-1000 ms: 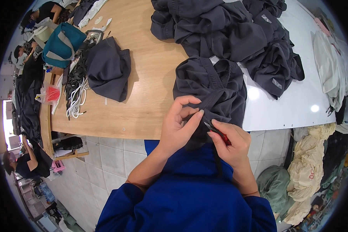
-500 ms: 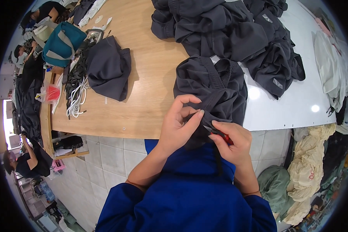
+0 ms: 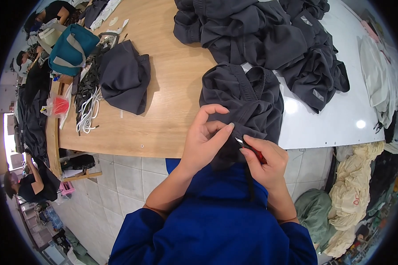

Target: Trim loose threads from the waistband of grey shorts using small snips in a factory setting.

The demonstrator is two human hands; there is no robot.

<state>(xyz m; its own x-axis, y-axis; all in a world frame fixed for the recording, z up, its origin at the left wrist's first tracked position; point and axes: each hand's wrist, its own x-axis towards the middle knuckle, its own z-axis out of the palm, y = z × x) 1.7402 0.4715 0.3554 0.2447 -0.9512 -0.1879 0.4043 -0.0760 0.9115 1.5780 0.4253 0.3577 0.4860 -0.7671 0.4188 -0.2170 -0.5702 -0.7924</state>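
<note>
A dark grey garment (image 3: pixel 225 95) with a gathered, elastic-looking band hangs over the table's front edge. My left hand (image 3: pixel 203 143) pinches its fabric between thumb and a finger, the index finger curled above. Close by on the right, my right hand (image 3: pixel 272 163) is closed round small thread snips (image 3: pixel 261 157) with a red part showing. Their bright metal tip points up and left, close to the left fingertips at the cloth. Most of the snips lies hidden inside the right hand.
More dark grey garments (image 3: pixel 252 35) are heaped behind, across the wood-topped table (image 3: pixel 172 97) and a white surface (image 3: pixel 305 128). Farther left are a folded dark piece (image 3: pixel 124 77), white cords (image 3: pixel 89 110) and a teal bag (image 3: pixel 70 51). Cream cloth (image 3: pixel 353 185) is piled at right.
The snips' metal tip has come out from the fabric fold and shows more plainly, turned up and left. My left hand keeps nearly the same place on the garment.
</note>
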